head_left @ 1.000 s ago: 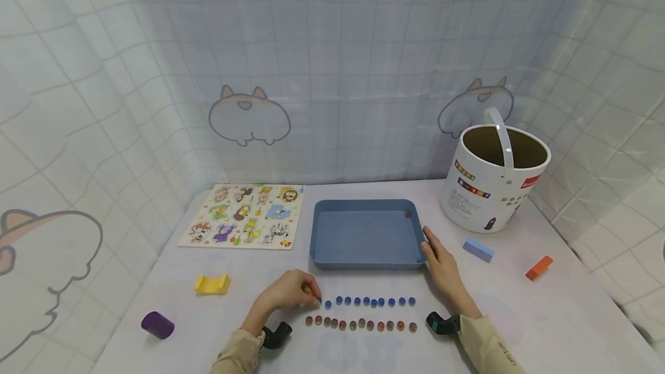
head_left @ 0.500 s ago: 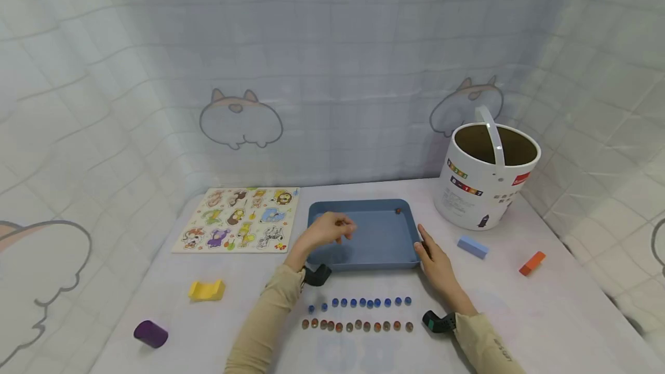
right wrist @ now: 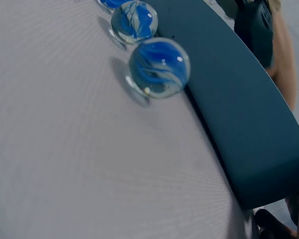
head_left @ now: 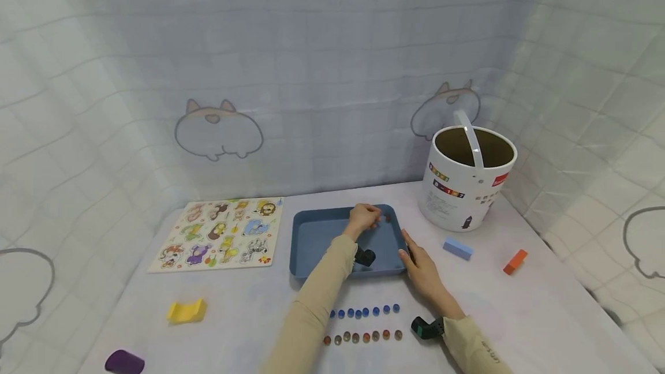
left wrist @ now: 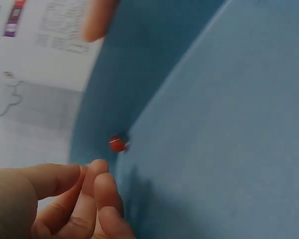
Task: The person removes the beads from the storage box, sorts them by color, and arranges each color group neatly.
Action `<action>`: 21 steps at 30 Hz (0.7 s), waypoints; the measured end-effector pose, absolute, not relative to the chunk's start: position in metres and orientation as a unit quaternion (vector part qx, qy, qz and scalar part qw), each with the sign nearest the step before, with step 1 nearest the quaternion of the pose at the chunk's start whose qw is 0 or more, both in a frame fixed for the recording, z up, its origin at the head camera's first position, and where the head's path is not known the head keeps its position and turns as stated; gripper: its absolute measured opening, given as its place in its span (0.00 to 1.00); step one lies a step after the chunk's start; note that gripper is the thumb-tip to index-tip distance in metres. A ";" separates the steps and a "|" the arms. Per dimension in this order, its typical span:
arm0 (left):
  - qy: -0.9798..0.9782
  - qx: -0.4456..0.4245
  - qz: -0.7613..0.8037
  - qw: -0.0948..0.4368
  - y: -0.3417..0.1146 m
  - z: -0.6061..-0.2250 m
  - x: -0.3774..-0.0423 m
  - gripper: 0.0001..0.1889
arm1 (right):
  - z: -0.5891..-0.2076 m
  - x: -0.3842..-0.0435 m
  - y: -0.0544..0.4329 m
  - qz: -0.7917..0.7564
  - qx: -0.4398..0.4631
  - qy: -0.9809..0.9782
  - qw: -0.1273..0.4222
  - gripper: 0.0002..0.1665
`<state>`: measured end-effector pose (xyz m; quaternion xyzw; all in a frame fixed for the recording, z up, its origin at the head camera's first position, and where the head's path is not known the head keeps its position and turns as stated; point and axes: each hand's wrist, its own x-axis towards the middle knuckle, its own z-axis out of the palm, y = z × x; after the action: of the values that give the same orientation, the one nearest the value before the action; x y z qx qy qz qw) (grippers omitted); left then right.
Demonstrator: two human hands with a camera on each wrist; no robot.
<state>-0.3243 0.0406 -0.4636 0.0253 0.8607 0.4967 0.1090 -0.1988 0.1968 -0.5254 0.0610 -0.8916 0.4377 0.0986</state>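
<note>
My left hand (head_left: 362, 217) reaches into the blue tray (head_left: 314, 241) near its far right corner. A small red marble (left wrist: 117, 143) lies there against the tray wall, just beyond the fingertips in the left wrist view. Thumb and fingers come close together, with nothing visible between them. My right hand (head_left: 426, 273) rests along the tray's right side, fingers fairly straight, thumb at the rim. On the near side of the tray runs a row of blue marbles (head_left: 366, 311), with a row of brownish and red marbles (head_left: 366, 337) closer in. My left sleeve covers both rows' left ends.
A white bucket (head_left: 462, 201) stands at the back right, with a light blue block (head_left: 458, 249) and an orange block (head_left: 515, 261) before it. At left lie an animal puzzle board (head_left: 218, 235), a yellow block (head_left: 187, 311) and a purple cylinder (head_left: 124, 362).
My left hand has left the left end of the blue marble row and moved up and right across the tray to its far corner. The right hand has stayed at the tray's side.
</note>
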 end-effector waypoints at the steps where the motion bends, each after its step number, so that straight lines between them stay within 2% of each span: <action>1: 0.863 0.019 0.494 0.109 0.045 -0.467 -0.325 0.11 | -0.526 -0.199 0.197 0.439 0.059 -0.891 0.097 0.33; 12: 0.861 0.001 0.490 0.141 0.068 -0.479 -0.329 0.07 | -0.526 -0.198 0.193 0.441 0.059 -0.889 0.109 0.32; 21: 0.828 0.018 0.530 0.183 0.041 -0.459 -0.321 0.10 | -0.527 -0.199 0.197 0.433 0.052 -0.895 0.097 0.32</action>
<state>-0.3208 0.0415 -0.4592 0.0183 0.8280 0.5297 0.1831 -0.1994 0.1974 -0.5274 0.0519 -0.8949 0.4325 0.0971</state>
